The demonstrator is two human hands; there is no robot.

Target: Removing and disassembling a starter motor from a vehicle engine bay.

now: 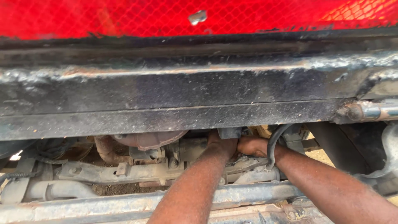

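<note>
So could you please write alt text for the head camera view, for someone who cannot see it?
Two bare hands, the left hand and right hand, reach side by side under a grimy black metal beam into a vehicle's rusty underside, fingers hidden among the parts. A black hose curves over the right wrist, and a red panel runs across the top.

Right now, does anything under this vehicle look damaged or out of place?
Wear, nothing spilled: the black frame rail is rusty and flaking, and the red panel above has a chipped spot. Both hands are partly hidden.
</note>
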